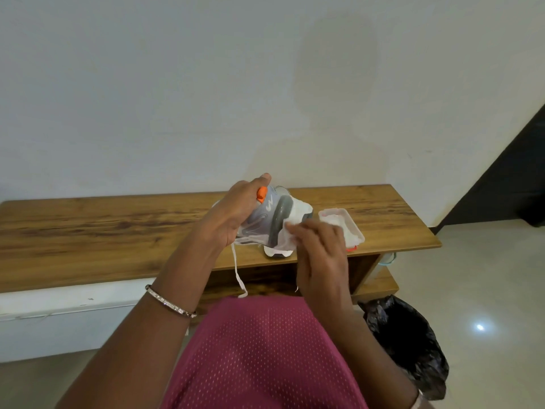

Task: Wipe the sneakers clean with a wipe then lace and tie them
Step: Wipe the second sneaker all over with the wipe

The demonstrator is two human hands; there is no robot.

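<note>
The left hand (233, 212) grips the sneaker (277, 214) at its heel end, fingers curled round the upper and thumb raised beside the orange tab (262, 193). The right hand (321, 255) pinches a white wipe (290, 234) in bent fingers and presses it against the side of the sneaker. Nearest the camera, a pink mesh garment (265, 349) fills the lower centre of the view, with both forearms reaching out above it. A bracelet (169, 302) sits on the left wrist. A black bag (407, 340) stands on the floor (486, 276) to the right of the person. A white lace (237, 273) hangs loose from the sneaker, below the left hand, down in front of the desk edge to the garment. The sneaker is grey and white and is held tilted over the front right part of the wooden desk (118, 231). A white and grey part shows just below the wipe at the desk edge; whether it touches the desk cannot be told. A pack (342, 222) with white contents lies on the desk just right of the sneaker, partly behind the right hand. A lower shelf (380, 286) shows under the right end of the desk. A plain pale wall (206, 84) rises behind the desk.
</note>
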